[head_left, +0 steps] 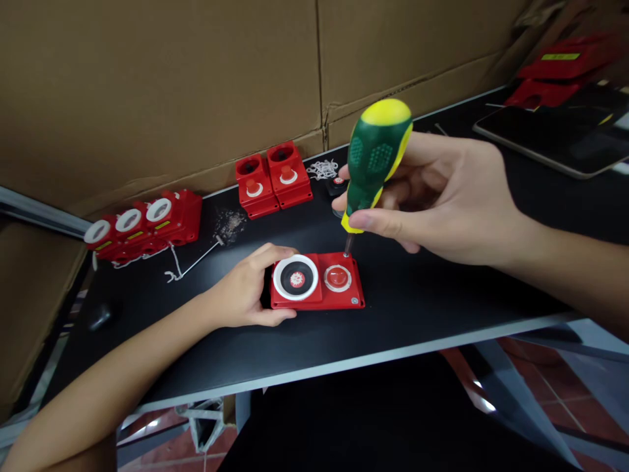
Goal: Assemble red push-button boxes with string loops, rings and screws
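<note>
A red alarm box point(314, 304) lies flat on the black table, with a white-ringed black speaker point(296, 278) on its left half and a round red lamp point(337, 277) on its right. My left hand point(255, 285) grips the box at its left end, thumb along the near edge and fingers over the far edge. In my right hand point(432, 196) is a green and yellow screwdriver point(376, 154), held nearly upright. Its tip meets a screw point(346, 255) at the box's far right corner. Another screw point(354, 301) sits in the near right corner.
Two red boxes point(275, 183) stand at the back by the cardboard wall point(196, 85). Several more with white rings point(142, 226) are at the left, near a thin metal rod point(200, 257). White cords point(323, 170) lie behind. A dark tray point(550, 134) is at right.
</note>
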Tool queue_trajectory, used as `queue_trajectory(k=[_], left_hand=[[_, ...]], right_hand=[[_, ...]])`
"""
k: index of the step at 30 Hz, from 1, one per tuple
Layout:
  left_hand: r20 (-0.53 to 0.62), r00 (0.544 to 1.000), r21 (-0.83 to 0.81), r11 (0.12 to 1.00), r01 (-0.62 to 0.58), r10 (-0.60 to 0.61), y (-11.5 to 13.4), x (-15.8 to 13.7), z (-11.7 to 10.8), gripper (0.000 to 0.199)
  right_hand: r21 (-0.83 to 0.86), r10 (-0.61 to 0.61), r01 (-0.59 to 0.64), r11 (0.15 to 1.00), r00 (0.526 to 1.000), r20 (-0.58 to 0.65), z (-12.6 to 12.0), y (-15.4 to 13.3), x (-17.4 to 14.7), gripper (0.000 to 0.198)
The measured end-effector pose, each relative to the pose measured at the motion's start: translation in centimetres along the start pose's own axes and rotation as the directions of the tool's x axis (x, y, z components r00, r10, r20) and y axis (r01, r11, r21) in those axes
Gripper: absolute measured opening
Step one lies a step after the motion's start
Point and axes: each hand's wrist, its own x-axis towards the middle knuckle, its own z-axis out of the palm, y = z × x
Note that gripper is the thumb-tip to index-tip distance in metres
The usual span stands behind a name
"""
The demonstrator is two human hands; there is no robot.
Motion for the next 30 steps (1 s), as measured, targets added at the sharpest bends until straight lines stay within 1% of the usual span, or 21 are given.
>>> queue_trajectory(k=[2,3,6,10,12,14,18,21,25,27,30], left_hand=[[0.002,1.0,0.004,1.0,0.004,-0.004,0.1,0.1,0.0,0.087],[0.004,1.0,0.007,1.0,0.006,-0.006,0.1,0.1,0.0,0.086],[0.01,1.0,0.014,1.0,0.009,-0.01,0.1,0.1,-0.1,0.086],[0.022,1.0,0.016,1.0,0.016,-0.017,0.1,0.1,-0.2,0.089],[0.025,1.0,0.017,1.0,0.016,-0.016,0.1,0.1,-0.3,0.091],[0.022,1.0,0.018,1.0,0.008,-0.009,0.1,0.1,-0.3,0.091],[0.01,1.0,0.026,1.0,-0.017,0.016,0.2,0.2,-0.2,0.089],[0.004,1.0,0.014,1.0,-0.012,0.012,0.2,0.2,-0.1,0.089],[0.002,1.0,-0.008,1.0,0.012,-0.012,0.2,0.2,-0.1,0.088],[0.001,1.0,-0.018,1.0,0.014,-0.014,0.3,0.3,-0.2,0.087],[0.005,1.0,-0.03,0.999,0.025,-0.025,0.4,0.3,-0.2,0.085]], right_hand=[[0.024,-0.011,0.009,1.0,0.997,0.08,0.0,-0.4,-0.1,0.033],[0.024,-0.016,0.013,1.0,0.995,0.098,0.0,-0.6,-0.3,0.031],[-0.028,-0.043,0.046,0.999,0.993,0.11,-0.1,-1.0,-0.6,0.026],[-0.105,-0.165,0.179,0.978,0.978,0.126,-0.6,-0.5,-0.3,0.011],[-0.171,-0.195,0.209,0.963,0.976,0.098,-0.8,0.0,0.1,0.017],[-0.23,-0.183,0.197,0.953,0.98,0.08,-1.0,0.4,0.4,0.027],[-0.262,-0.18,0.185,0.947,0.983,0.045,-0.9,0.5,0.3,0.034],[-0.214,-0.131,0.128,0.968,0.991,0.002,-0.6,0.4,-0.1,0.039],[-0.091,-0.064,0.06,0.994,0.997,-0.038,-0.3,0.4,-0.4,0.042],[-0.049,-0.039,0.038,0.998,0.999,-0.019,-0.1,0.3,-0.4,0.04],[0.0,-0.028,0.028,1.0,0.997,0.073,0.1,-0.2,-0.4,0.035]])
